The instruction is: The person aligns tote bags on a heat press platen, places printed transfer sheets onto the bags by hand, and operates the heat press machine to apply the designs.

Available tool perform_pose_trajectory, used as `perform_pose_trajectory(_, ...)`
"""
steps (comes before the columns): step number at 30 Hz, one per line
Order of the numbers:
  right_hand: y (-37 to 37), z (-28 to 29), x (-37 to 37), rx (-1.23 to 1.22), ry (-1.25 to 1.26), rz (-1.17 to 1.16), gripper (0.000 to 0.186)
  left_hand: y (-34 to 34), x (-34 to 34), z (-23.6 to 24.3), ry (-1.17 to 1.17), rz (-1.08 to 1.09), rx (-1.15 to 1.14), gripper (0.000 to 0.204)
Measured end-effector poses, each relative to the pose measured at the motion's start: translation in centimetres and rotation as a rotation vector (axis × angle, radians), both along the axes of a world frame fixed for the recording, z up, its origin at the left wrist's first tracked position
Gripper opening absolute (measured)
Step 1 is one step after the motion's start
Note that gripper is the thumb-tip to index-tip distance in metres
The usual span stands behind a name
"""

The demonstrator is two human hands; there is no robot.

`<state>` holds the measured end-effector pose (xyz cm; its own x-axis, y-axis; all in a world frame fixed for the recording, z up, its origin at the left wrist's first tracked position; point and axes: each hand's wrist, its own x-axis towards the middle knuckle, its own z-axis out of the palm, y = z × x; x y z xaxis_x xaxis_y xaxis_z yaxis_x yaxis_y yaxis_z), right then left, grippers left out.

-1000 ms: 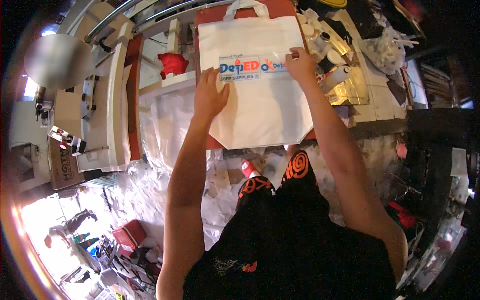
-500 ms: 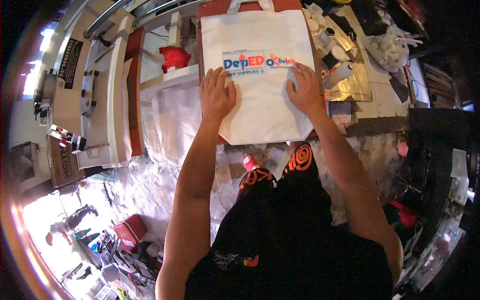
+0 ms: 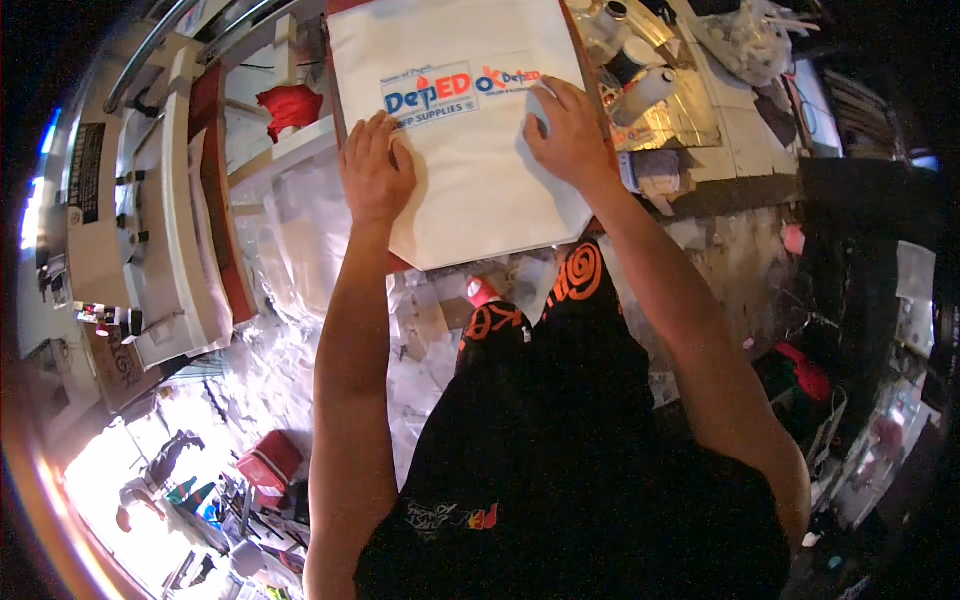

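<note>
A white cloth tote bag [image 3: 470, 190] lies flat on a reddish-brown board [image 3: 336, 90], with blue and red print across its middle. My left hand [image 3: 375, 170] rests on the bag's left edge, fingertips beside the print. On the other side, my right hand [image 3: 570, 130] lies on the right part of the bag, its fingers reaching the end of the print. Both hands have fingers stretched out and thumbs apart, and neither grips anything. The bag's handles are outside the picture.
Right of the board stand a white bottle [image 3: 645, 92] and other containers beside a gold sheet [image 3: 700, 125]. A clear plastic bag [image 3: 755, 40] lies beyond them. To the left, a red cloth [image 3: 290, 107] hangs by white rails. A red box [image 3: 268, 462] sits at lower left.
The whole view has shifted and turned slightly, so the bag sits farther left and higher, its handles now cut off. Both hands keep nearly the same places on the bag.
</note>
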<state>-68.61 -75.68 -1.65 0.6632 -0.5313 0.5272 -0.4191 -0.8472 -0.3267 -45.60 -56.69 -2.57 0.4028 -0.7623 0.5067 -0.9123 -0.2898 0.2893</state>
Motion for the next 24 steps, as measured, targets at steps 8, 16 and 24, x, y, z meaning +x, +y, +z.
perform_pose_trajectory(8,-0.31,-0.68,0.03,-0.001,-0.005,-0.004,0.044,-0.16,-0.31,0.21,-0.043,0.028,-0.031,0.032)
perform_pose_trajectory(16,-0.29,-0.35,0.29,0.015,0.026,-0.005,0.044,0.05,0.21,-0.14,-0.010,0.037,-0.037,0.032)
perform_pose_trajectory(24,0.08,-0.25,-0.13,0.004,0.022,0.014,0.044,0.19,-0.51,0.29,0.018,0.058,0.002,0.036)
